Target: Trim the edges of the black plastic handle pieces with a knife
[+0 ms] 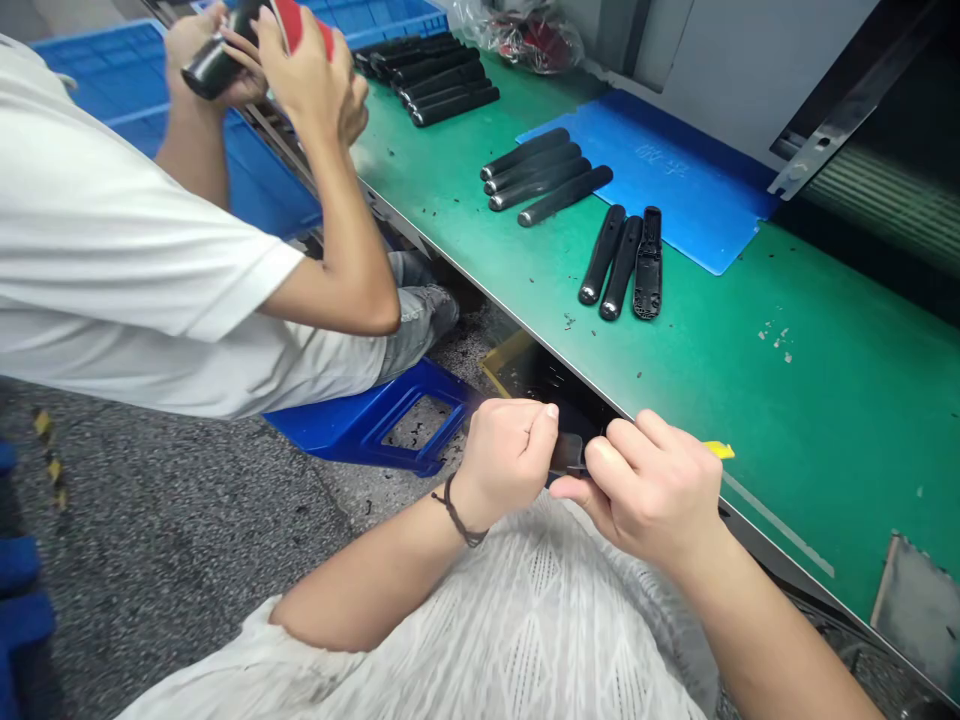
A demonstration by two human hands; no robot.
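Rows of black casings (pixel 562 195), perhaps handles, lie on green matting (pixel 825 450).

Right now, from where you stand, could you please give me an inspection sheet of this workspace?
Surface: green bench mat, dark specks scattered on it.
Job's things: dark flat piece between both hands.
Clutter: rows of black rod-shaped casings, one open hollow casing, blue sheet, yellow tab.
Grippers: left hand and right hand pinch the piece.
Cables: nothing seen.
Surroundings: co-worker in a white shirt handling a black part, blue stool, blue crate.
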